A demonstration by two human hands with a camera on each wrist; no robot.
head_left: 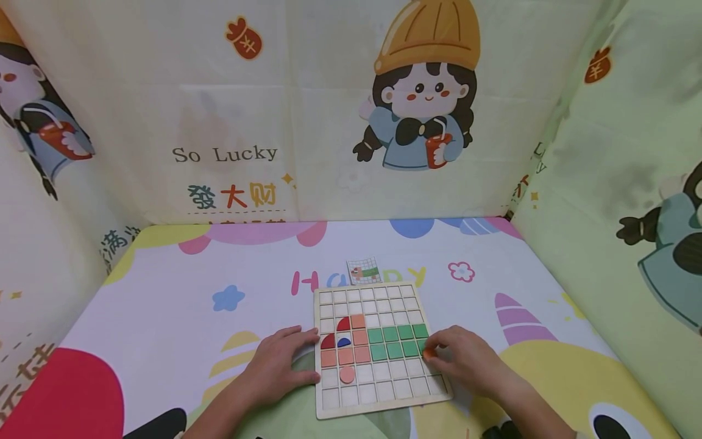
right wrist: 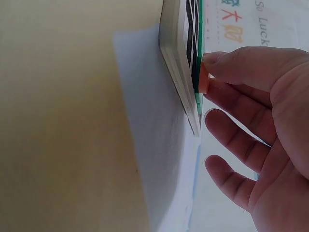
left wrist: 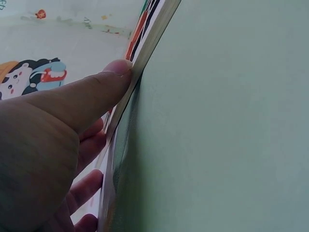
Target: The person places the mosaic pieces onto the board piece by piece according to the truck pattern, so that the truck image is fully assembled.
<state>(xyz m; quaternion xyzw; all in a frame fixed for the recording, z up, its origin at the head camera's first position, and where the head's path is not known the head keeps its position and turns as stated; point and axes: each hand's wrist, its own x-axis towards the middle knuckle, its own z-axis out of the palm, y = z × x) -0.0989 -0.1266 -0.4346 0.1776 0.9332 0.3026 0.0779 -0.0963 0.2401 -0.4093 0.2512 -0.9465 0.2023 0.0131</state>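
A square wooden grid board lies on the table, with green, salmon, red and blue pieces set in its cells. My left hand rests against the board's left side, the thumb touching its edge and the other fingers spread farther along it. At the right side, my right hand pinches a small orange piece between thumb and index finger, beside the end of the green squares. The other fingers of this hand are loosely bent. The orange piece's full shape is hidden by the fingers.
A small picture card with a grid pattern lies just beyond the board's far edge. The table is covered with a colourful printed cloth. Printed fabric walls stand at the back and both sides. A black object shows at the lower left.
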